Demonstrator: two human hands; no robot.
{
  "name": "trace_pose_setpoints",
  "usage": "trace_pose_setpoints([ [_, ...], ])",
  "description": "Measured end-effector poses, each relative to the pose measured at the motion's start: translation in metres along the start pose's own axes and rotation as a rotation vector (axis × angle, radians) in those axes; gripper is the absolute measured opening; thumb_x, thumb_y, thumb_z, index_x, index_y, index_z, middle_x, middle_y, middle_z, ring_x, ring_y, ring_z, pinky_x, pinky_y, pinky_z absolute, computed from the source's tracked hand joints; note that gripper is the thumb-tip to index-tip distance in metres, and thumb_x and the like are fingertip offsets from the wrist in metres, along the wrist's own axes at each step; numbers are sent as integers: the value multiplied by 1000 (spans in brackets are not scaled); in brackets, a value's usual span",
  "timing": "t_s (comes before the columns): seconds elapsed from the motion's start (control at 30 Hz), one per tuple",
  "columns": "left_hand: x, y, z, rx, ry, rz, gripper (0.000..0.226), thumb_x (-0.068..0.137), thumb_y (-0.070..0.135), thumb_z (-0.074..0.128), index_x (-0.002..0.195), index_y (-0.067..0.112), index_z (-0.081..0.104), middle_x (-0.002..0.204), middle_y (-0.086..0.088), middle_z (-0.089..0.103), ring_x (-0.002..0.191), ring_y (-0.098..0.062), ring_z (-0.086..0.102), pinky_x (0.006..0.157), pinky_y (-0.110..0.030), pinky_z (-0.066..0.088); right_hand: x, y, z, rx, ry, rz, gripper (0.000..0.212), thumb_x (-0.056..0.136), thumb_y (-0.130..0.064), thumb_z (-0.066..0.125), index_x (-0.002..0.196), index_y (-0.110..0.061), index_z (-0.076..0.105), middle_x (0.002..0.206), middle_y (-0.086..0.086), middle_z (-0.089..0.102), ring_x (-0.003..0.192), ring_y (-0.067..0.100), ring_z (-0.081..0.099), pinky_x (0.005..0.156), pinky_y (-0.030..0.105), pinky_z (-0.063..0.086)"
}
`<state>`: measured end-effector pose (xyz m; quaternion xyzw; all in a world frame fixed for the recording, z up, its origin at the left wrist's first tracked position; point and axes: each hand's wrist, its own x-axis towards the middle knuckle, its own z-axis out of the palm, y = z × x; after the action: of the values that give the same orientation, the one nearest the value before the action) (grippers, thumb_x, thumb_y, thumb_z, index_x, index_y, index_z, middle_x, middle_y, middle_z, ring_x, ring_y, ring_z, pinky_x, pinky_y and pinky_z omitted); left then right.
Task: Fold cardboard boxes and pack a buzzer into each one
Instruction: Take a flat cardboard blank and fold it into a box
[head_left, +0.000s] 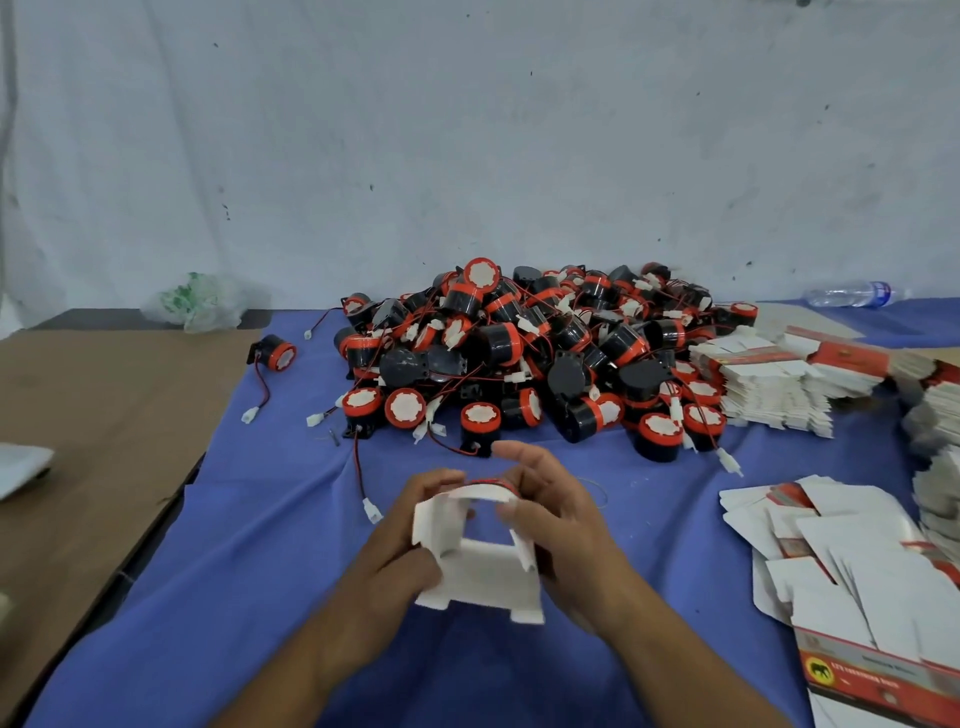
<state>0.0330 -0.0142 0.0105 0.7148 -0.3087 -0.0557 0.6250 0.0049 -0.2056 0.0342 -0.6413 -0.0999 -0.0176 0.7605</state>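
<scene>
1. The person holds a white box (480, 569) up over the blue cloth (260, 561), in front of them and clear of the table.
2. The left hand (402, 545) grips the box's left side, fingers curled round its wall and thumb on the near face.
3. The right hand (558, 525) clasps the right side, its fingers bent over the box's open far end.
4. A buzzer (488, 482) sits in that open end. Only its red rim shows, between the fingertips of both hands.
5. The box's flaps are not closed: one hangs toward the person, with two small tabs at its lower edge.
6. Beyond the hands lies a big pile (524, 353) of black-and-red buzzers with red wires and white plugs, heaped on the cloth near the wall (467, 130).
7. One stray buzzer (276, 353) lies left of the pile, its wire trailing toward the person.
8. To the right of the pile stands a stack (769, 384) of flat boxes, and more flat boxes (857, 571) lie fanned out loose at the near right, some showing red print.
9. A brown cardboard sheet (93, 415) covers the table left of the cloth.
10. A crumpled bag (202, 301) lies at the back left, and a bottle (852, 293) lies on its side at the back right.
</scene>
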Motion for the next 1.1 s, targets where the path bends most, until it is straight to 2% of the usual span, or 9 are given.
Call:
trace_pose_setpoints([
  [0.1,2,-2,7,-26,-6,-46,52,79,44,53,130,34,55,120,-2,61,114,-24,56,92,-31,49,2,0,3,-3,141,34,48,69,-38,80,113,-25,65,75,-5,54,68,9,55,66,23,49],
  [0.3,2,2,3,-106,76,-25,66,86,78,42,127,28,61,116,-10,65,107,-30,62,91,-50,51,0,0,13,-73,136,37,38,71,-42,76,103,-24,68,79,-1,61,68,9,57,64,22,47],
  [0.43,4,5,6,-203,77,-64,37,96,52,50,123,32,65,105,-13,68,92,-31,68,75,-39,59,-1,-1,14,-89,143,25,32,76,-38,71,100,-17,68,76,-2,67,69,10,59,63,22,48],
  [0.57,8,8,7,-248,76,-96,36,84,36,68,116,19,69,112,-10,70,101,-27,68,80,-33,56,-3,-1,16,-244,174,-24,23,74,-41,72,92,-26,69,85,14,67,74,12,60,67,26,50],
  [0.67,8,12,8,-273,214,-82,20,83,19,64,100,16,73,102,-12,73,95,-29,71,78,-38,58,-7,1,17,-250,42,-56,36,72,-49,75,102,-30,67,79,-11,65,74,2,60,67,17,49],
  [0.77,8,12,6,-338,376,-103,16,78,17,61,86,13,74,91,-15,74,82,-30,72,65,-37,57,-11,-3,15,-297,-222,-26,63,71,-62,71,128,-42,52,106,-26,61,97,-4,61,80,17,49],
  [0.87,7,12,1,-392,408,-107,22,73,18,56,84,8,72,88,-21,71,78,-33,69,64,-37,55,-15,-5,17,-370,-343,-88,75,78,-41,79,143,-36,40,137,-18,52,126,3,53,95,17,45],
  [1.0,7,7,6,-244,331,-64,32,87,10,47,101,22,74,99,-10,74,96,-31,70,72,-34,57,-13,-6,24,-203,-171,-58,56,83,-16,75,133,-23,51,120,-6,67,109,9,64,88,25,52],
  [1.1,7,6,11,-310,268,-35,40,92,50,48,120,28,67,120,-9,69,113,-29,63,90,-38,55,-11,-7,21,-86,-98,-31,45,84,-14,66,127,-22,57,106,-10,71,98,8,68,78,24,56],
])
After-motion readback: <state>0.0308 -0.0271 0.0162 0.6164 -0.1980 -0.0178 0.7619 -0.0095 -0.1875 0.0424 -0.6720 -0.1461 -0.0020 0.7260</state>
